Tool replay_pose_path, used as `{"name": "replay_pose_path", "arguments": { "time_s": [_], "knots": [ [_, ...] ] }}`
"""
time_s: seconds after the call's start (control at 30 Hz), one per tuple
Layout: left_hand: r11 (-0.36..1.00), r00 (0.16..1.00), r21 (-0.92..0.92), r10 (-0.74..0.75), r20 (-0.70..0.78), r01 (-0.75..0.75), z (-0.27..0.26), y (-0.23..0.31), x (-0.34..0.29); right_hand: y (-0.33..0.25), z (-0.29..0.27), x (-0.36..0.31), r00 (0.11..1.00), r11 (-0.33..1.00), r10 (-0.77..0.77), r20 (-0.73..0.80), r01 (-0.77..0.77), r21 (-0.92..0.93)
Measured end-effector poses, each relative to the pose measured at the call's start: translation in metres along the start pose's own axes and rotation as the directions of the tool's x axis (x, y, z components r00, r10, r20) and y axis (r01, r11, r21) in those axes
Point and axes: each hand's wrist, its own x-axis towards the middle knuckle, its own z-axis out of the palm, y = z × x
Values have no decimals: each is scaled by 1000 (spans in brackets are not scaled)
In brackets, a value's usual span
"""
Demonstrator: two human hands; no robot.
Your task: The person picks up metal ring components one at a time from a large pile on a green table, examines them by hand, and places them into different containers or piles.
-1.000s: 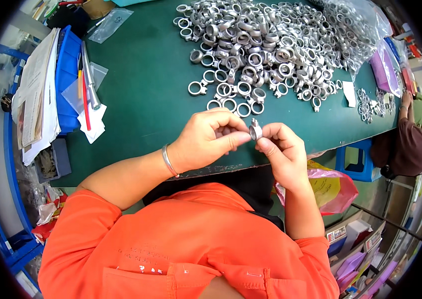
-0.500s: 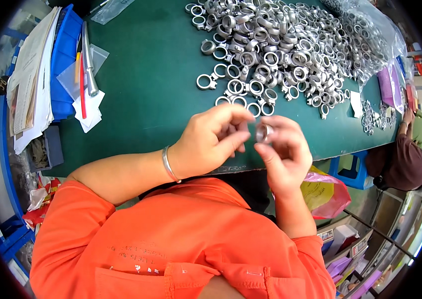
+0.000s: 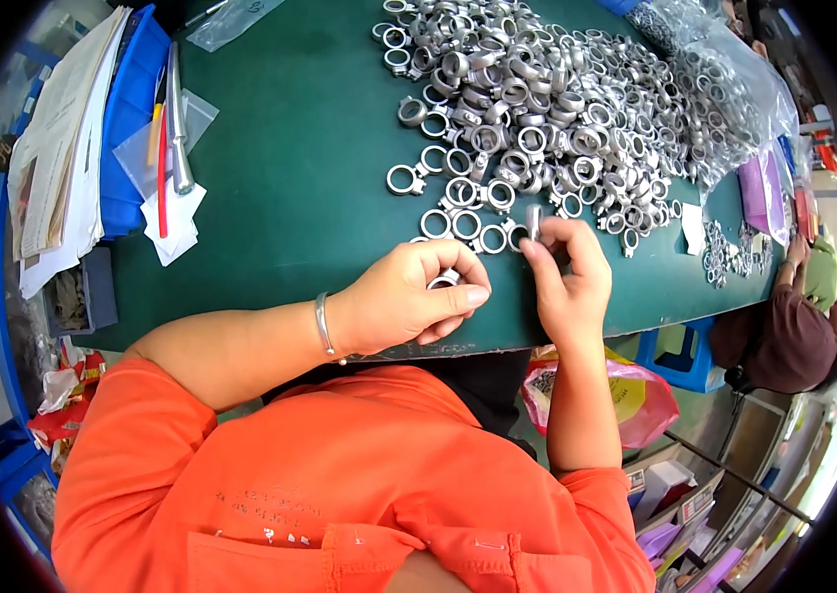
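The two hands are apart above the near edge of a green table [image 3: 280,188]. The right hand [image 3: 573,282], toward three o'clock from the left, is clamped on a grey metal ring [image 3: 534,222], pinched upright between thumb and fingertips at the hand's eleven o'clock and seen nearly edge-on. The left hand [image 3: 404,296], at the centre of the view, has its fingers curled toward the thumb; part of another ring [image 3: 443,282] shows in the gap between them, though I cannot tell whether it is gripped. A silver bangle [image 3: 324,324] circles the left wrist. Loose rings [image 3: 494,238] lie near both hands, at the left hand's two o'clock and the right hand's ten. Beyond them, toward one o'clock, a large pile of rings [image 3: 537,128] spreads across the tabletop, and a clear plastic bag [image 3: 735,99] stands against it at two. A lilac basket [image 3: 762,193] is at half past two, with smaller metal parts [image 3: 725,259] near three. A co-worker in a brown top [image 3: 784,341] sits just past three, close to a blue stool [image 3: 680,366]; a pink and yellow bag [image 3: 648,410] hangs open at four. At ten o'clock stands a blue bin [image 3: 132,148], papers [image 3: 58,148] leaning on its outer side and a red pen [image 3: 163,188] on its inner side.
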Motion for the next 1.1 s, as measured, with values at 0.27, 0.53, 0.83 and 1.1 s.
{"name": "replay_pose_path", "arguments": {
  "time_s": [0.27,0.53,0.83,1.1],
  "knots": [
    [992,986,-34,116,-118,-120,-3,1,0,-27,3,-15,947,929,-308,90,279,241],
    [741,827,430,562,23,-516,-6,-12,4,-28,8,-26,919,512,188,347,-393,764],
    [937,980,-287,-182,86,199,-5,0,2,-25,1,-11,931,931,-365,19,366,-15],
    [999,999,-26,-42,-21,42,-1,1,0,-11,-2,-15,996,998,-21,82,26,-65]
  ]
}}
